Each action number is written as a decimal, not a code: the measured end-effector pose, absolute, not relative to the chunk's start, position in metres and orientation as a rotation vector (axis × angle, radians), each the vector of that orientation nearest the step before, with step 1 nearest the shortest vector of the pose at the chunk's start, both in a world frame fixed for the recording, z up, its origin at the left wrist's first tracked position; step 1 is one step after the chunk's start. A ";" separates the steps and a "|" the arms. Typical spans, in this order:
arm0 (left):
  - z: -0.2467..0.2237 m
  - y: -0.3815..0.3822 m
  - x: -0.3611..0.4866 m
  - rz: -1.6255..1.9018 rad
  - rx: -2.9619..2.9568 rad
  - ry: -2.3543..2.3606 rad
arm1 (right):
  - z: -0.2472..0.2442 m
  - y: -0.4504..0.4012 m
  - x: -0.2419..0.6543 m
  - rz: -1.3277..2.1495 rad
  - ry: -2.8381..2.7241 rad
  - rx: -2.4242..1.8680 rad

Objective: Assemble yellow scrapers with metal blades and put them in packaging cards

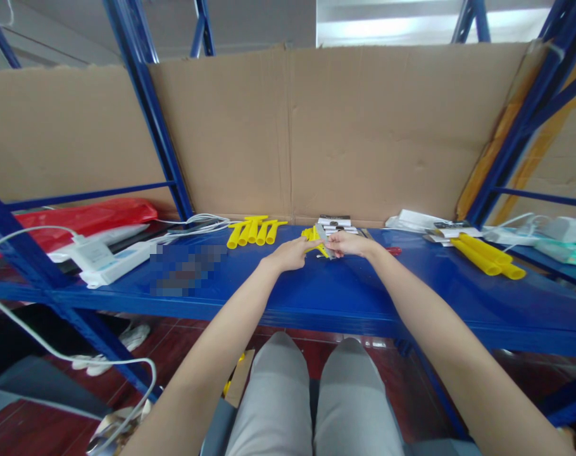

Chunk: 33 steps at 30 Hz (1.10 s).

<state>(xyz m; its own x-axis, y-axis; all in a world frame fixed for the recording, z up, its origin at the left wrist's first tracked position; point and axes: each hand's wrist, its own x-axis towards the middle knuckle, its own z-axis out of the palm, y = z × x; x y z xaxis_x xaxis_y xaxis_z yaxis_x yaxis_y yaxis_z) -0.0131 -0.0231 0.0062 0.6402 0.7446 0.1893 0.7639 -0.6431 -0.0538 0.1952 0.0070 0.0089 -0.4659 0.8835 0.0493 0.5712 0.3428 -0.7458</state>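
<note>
Both my hands meet over the blue shelf near its middle. My left hand (290,254) has its index finger stretched toward small yellow pieces (311,234); its other fingers are curled, and what they hold, if anything, is hidden. Pinched in my right hand (347,244) is a thin grey strip (321,233), slanting across the yellow pieces. Just behind the hands lie black-and-white printed cards (335,221). To the left stands a row of several yellow T-shaped tubes (252,232).
The blue shelf (326,297) has a cardboard wall (345,133) behind it. A white power strip (119,265) and red bag (93,217) lie left. A red tool (393,251) is right of my hands; yellow tubes (487,254) lie farther right. Blue posts (150,107) flank the shelf.
</note>
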 end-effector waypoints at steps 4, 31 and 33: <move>0.008 -0.026 -0.011 -0.233 -2.714 -1.262 | 0.009 0.008 0.194 0.899 -2.206 -1.292; 0.010 -0.032 -0.009 -0.252 -2.689 -1.311 | 0.013 0.008 0.202 1.058 -2.178 -1.256; 0.009 -0.031 -0.009 -0.234 -2.688 -1.299 | 0.013 0.008 0.201 1.122 -2.131 -1.289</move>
